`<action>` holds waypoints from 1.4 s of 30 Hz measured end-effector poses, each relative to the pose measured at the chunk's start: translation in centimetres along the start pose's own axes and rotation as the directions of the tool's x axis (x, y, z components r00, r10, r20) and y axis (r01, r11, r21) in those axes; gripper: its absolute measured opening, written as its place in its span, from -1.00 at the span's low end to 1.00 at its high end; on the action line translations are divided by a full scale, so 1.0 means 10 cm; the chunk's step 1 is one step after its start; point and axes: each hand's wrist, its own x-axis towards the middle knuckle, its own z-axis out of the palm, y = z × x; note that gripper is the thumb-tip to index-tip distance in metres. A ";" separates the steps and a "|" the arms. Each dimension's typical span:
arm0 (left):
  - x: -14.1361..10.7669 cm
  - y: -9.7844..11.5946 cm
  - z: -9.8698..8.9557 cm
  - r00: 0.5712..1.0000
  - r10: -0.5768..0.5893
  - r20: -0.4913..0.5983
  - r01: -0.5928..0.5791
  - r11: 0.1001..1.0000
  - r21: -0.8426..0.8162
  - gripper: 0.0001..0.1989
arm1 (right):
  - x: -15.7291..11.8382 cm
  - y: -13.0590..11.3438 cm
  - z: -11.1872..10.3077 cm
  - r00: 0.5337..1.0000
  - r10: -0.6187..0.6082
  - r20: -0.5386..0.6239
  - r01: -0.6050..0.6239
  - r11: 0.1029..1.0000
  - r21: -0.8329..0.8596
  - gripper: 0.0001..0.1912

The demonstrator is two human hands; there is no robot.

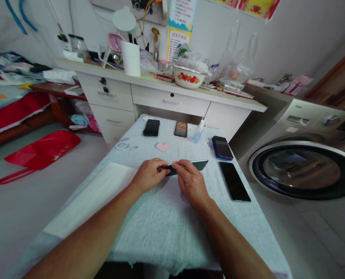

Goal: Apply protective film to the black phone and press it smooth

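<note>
A dark smartphone (200, 165) is held on its edge above the middle of the cloth-covered table. My left hand (150, 173) grips its left end between thumb and fingers. My right hand (189, 180) is closed in a pinch at the phone's near side, close to the left fingertips; whatever is in the pinch is hidden. To the right lie a black phone (235, 181) and, behind it, a phone with a purple edge (222, 147). Farther back are another black phone (151, 127), a brown phone or case (181, 129) and a clear spray bottle (198, 131).
A white sheet (93, 197) lies along the table's left side. Behind the table stands a white drawer desk (157, 97) bearing a flowered bowl (189, 77) and a white cylinder (131, 58). A washing machine (302, 147) is at right; a red bag (44, 149) lies on the floor at left.
</note>
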 end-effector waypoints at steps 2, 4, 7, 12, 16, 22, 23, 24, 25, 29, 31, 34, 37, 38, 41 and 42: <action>0.00 0.01 0.00 1.000 -0.011 0.000 0.011 1.000 0.006 -0.89 | -0.01 0.02 -0.01 1.000 0.023 -0.018 -0.023 1.000 -0.015 -0.61; 0.00 0.02 -0.01 1.000 -0.017 0.004 0.017 1.000 0.014 -0.89 | -0.01 0.04 -0.02 0.998 0.049 -0.038 -0.051 0.998 -0.039 -0.65; 0.00 0.02 -0.02 1.000 -0.012 0.011 0.012 1.000 0.023 -0.89 | -0.02 0.07 -0.05 0.994 0.084 -0.074 -0.089 0.993 -0.077 -0.70; 0.00 0.00 -0.02 1.000 0.001 0.002 -0.001 1.000 0.016 -0.89 | -0.03 0.13 -0.09 0.983 0.130 -0.128 -0.144 0.983 -0.112 -0.72; -0.01 0.02 -0.03 1.000 0.005 0.000 -0.005 1.000 0.023 -0.89 | -0.03 0.11 -0.08 0.986 0.116 -0.122 -0.128 0.987 -0.093 -0.70; 0.00 0.04 -0.03 1.000 0.011 0.007 -0.012 1.000 0.025 -0.89 | -0.01 0.02 -0.01 0.996 0.068 -0.064 -0.070 0.997 -0.026 -0.66; 0.00 0.04 -0.03 1.000 0.011 0.010 -0.011 1.000 0.023 -0.89 | 0.00 0.01 0.00 0.997 0.060 -0.048 -0.061 0.998 -0.024 -0.65; 0.00 0.04 -0.03 1.000 0.011 0.011 -0.011 1.000 0.019 -0.89 | 0.01 -0.01 0.00 0.998 0.050 -0.034 -0.051 0.998 -0.024 -0.64; 0.00 0.03 -0.03 1.000 0.011 0.013 -0.011 1.000 0.016 -0.89 | 0.01 -0.02 0.01 0.999 0.042 -0.020 -0.042 0.999 -0.025 -0.64; 0.00 0.02 -0.02 1.000 0.007 0.013 -0.008 1.000 0.017 -0.89 | 0.02 -0.02 0.01 1.000 0.028 -0.009 -0.029 0.999 -0.028 -0.66; 0.00 0.03 -0.02 1.000 0.006 0.011 -0.006 1.000 0.024 -0.89 | 0.02 -0.01 0.01 0.999 0.036 -0.020 -0.036 0.999 -0.039 -0.67; 0.00 0.05 -0.03 1.000 -0.006 0.007 0.006 0.999 0.039 -0.88 | 0.00 0.02 0.00 0.997 0.067 -0.044 -0.070 0.996 -0.061 -0.67; 0.01 0.07 -0.04 1.000 -0.009 0.011 0.008 0.999 0.050 -0.87 | -0.01 0.05 -0.02 0.992 0.107 -0.060 -0.111 0.991 -0.069 -0.66; 0.00 0.06 -0.05 1.000 -0.006 0.013 0.006 0.999 0.050 -0.87 | -0.02 0.06 -0.03 0.991 0.115 -0.065 -0.120 0.990 -0.070 -0.65; 0.00 0.04 -0.04 1.000 -0.001 0.013 0.001 0.999 0.041 -0.87 | -0.02 0.08 -0.05 0.988 0.131 -0.081 -0.137 0.988 -0.074 -0.65; 0.00 0.03 -0.03 1.000 0.000 0.010 -0.001 0.999 0.037 -0.87 | -0.02 0.08 -0.05 0.987 0.132 -0.086 -0.139 0.987 -0.075 -0.64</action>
